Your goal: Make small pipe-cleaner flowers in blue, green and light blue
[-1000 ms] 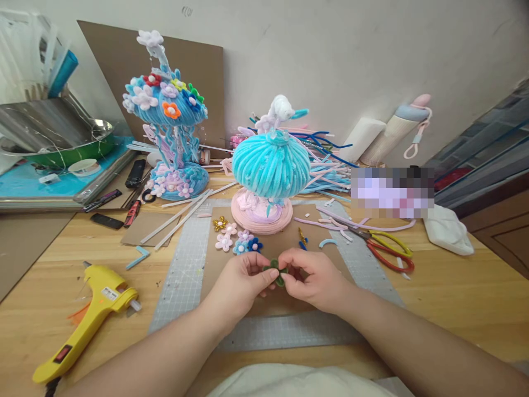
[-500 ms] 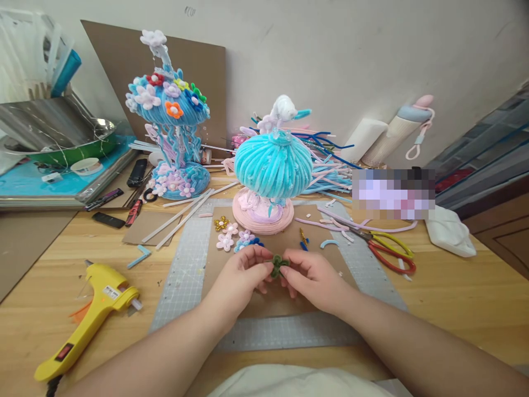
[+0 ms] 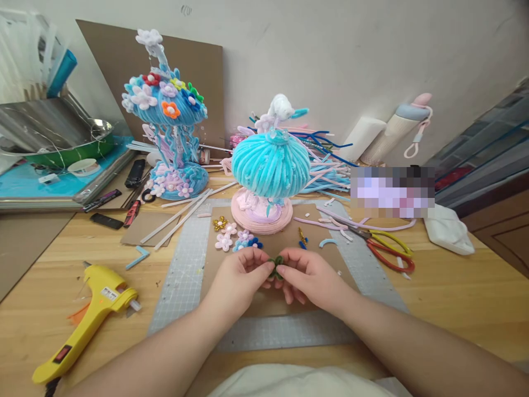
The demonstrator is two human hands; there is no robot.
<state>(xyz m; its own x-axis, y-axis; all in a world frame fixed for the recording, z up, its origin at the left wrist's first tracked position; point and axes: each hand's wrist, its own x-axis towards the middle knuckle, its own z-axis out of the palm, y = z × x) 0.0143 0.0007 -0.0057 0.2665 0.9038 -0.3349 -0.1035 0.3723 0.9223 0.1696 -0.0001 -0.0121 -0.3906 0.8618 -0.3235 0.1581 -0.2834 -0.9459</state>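
Both hands meet over a brown cardboard sheet (image 3: 289, 245) on the grey cutting mat (image 3: 185, 270). My left hand (image 3: 242, 275) and my right hand (image 3: 308, 275) each pinch a small dark green pipe-cleaner flower (image 3: 276, 264) between thumb and fingertips. Just beyond the hands lie several small finished flowers (image 3: 237, 241) in pink, purple and blue. A turquoise pipe-cleaner mushroom on a pink base (image 3: 269, 171) stands behind them.
A yellow glue gun (image 3: 88, 314) lies at the left front. Red and yellow scissors (image 3: 388, 251) lie at the right. A flower-covered blue sculpture (image 3: 169, 116) stands at the back left, loose pipe cleaners (image 3: 322, 160) are piled behind, and a white cloth (image 3: 448, 229) is at the far right.
The hands have kept turning and pinching the green flower, shifting it slightly away from me. Nothing else on the table has moved.
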